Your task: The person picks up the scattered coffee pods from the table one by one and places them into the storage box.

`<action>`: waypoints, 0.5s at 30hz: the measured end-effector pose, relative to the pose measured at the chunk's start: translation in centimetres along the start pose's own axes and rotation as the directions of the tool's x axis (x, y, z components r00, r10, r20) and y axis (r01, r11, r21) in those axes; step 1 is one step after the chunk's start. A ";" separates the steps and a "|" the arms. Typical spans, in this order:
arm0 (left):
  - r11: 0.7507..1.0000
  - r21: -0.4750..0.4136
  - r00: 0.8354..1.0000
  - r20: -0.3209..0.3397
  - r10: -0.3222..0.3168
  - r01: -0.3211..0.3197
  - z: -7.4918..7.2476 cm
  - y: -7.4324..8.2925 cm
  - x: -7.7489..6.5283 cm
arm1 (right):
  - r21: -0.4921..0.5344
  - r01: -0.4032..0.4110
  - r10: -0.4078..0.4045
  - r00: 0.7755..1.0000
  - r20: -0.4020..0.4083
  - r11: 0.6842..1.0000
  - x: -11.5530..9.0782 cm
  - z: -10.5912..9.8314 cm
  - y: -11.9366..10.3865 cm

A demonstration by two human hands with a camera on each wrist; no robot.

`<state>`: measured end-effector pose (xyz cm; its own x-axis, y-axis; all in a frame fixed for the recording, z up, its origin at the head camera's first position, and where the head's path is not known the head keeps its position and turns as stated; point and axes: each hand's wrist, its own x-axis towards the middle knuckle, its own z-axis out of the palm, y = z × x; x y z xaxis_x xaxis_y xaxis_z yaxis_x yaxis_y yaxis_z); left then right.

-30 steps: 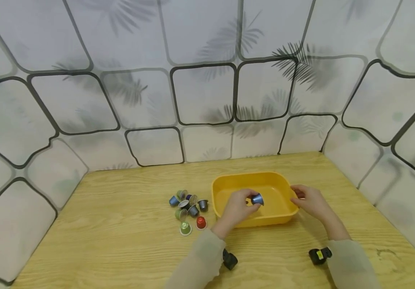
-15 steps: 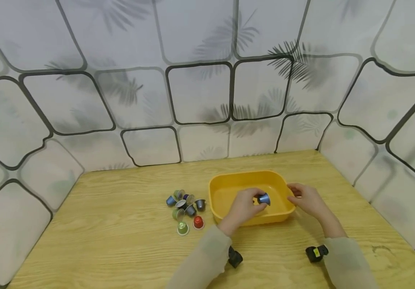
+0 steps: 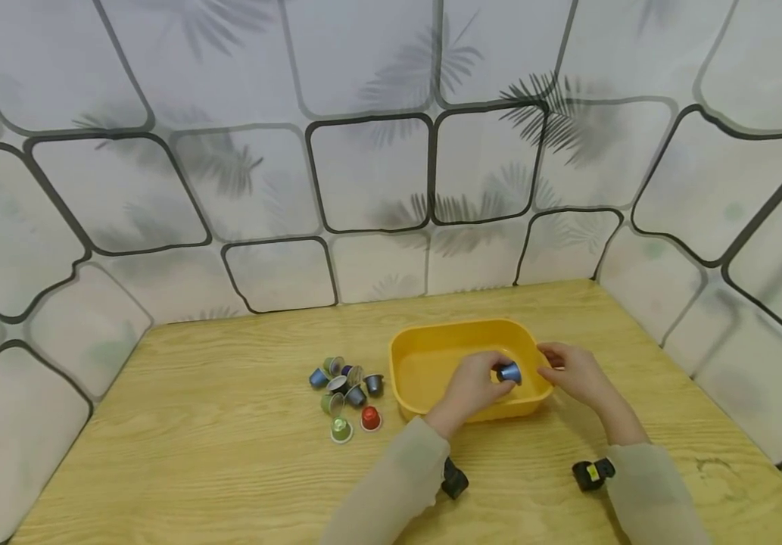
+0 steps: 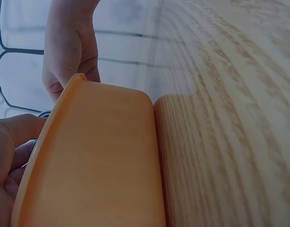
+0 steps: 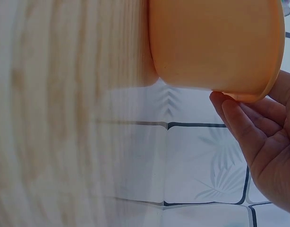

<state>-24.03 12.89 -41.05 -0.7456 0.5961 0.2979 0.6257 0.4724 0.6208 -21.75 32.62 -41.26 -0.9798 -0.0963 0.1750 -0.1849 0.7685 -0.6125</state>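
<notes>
My left hand (image 3: 475, 386) pinches a blue coffee capsule (image 3: 510, 373) between thumb and fingers, above the right part of a yellow plastic tub (image 3: 500, 411). The right hand (image 3: 576, 371) grips the tub's right rim; in the right wrist view its fingertips (image 5: 237, 113) lie under the outer edge of the rim, while the thumb is mostly hidden behind the wall. From the left wrist view, the tub's side wall (image 4: 102, 156) hides most of the capsule and part of the left hand (image 4: 12, 151).
Left of the tub lies a loose heap of several coffee capsules (image 3: 338, 384), blue, grey and green. A red capsule (image 3: 371, 418) and a light green capsule (image 3: 341, 430) stand in front of it. Patterned cloth (image 3: 377, 174) walls the wooden table (image 3: 227, 439) behind and at the sides.
My left hand has carried the blue capsule rightward over the tub, toward the right hand. The right hand keeps its hold on the rim. The head view has shifted slightly.
</notes>
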 end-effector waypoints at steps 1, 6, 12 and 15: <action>1.000 0.001 1.000 0.003 -0.004 0.004 0.1 0.0 0.1 | 0.002 0.001 -0.001 1.000 -0.001 1.000 0.0 0.0 0.0; 0.999 0.012 0.999 0.015 -0.044 0.044 0.4 0.3 0.6 | 0.007 0.003 -0.003 1.000 -0.008 1.000 0.0 0.1 0.1; 0.996 0.035 0.997 0.015 -0.077 0.077 0.8 0.5 1.4 | 0.012 0.011 -0.011 1.000 -0.011 1.000 0.0 0.1 0.0; 0.995 0.046 0.996 0.017 -0.091 0.090 1.1 0.5 1.7 | 0.015 0.012 -0.012 1.000 -0.007 1.000 -0.1 0.0 0.0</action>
<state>-24.75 14.87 -41.05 -0.7955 0.5617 0.2273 0.5655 0.5535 0.6115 -21.66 32.61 -41.25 -0.9770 -0.1014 0.1878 -0.1982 0.7574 -0.6221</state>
